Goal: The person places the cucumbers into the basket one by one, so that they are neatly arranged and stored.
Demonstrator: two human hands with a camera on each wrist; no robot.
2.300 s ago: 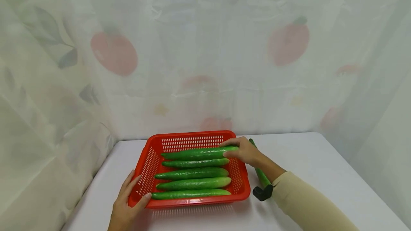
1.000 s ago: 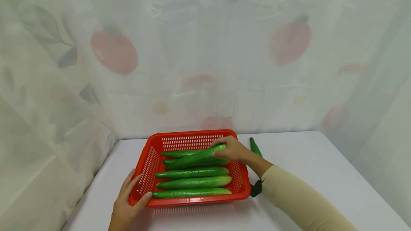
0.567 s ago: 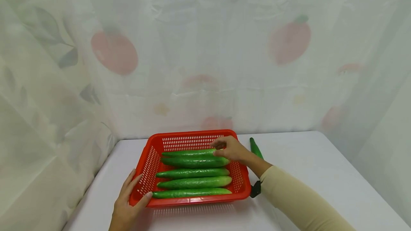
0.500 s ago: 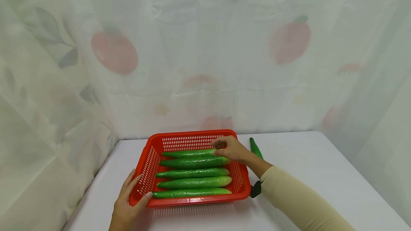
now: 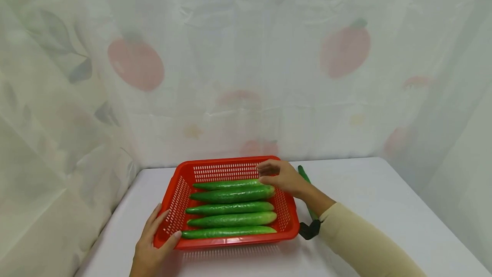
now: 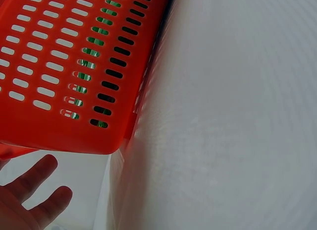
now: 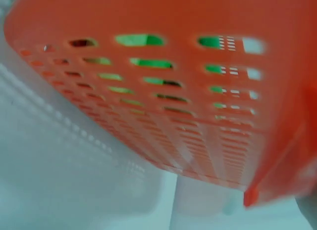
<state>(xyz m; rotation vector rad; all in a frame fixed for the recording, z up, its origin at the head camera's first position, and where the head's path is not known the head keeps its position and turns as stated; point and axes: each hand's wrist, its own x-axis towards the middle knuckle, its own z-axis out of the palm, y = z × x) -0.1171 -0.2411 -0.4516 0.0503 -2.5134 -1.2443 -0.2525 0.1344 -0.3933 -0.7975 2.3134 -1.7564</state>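
A red plastic basket with slotted walls stands on the white table, holding several long green cucumbers laid side by side. My left hand holds the basket's near left corner, with thumb and index finger reaching over the rim. In the left wrist view, two of its fingers hang outside, below the rim. My right hand hovers over the right side of the basket with nothing in it. Its spread fingers are just above the pale ends of the back cucumber and the second cucumber.
One more cucumber lies on the white table right of the basket, partly hidden by my right forearm. A black wrist device sits under that forearm. A pale fruit-patterned curtain hangs behind, with cloth at both sides.
My right hand lowered a cucumber into the second row from the back and let go, then rose slightly and drew right. The left hand stayed at the basket corner.
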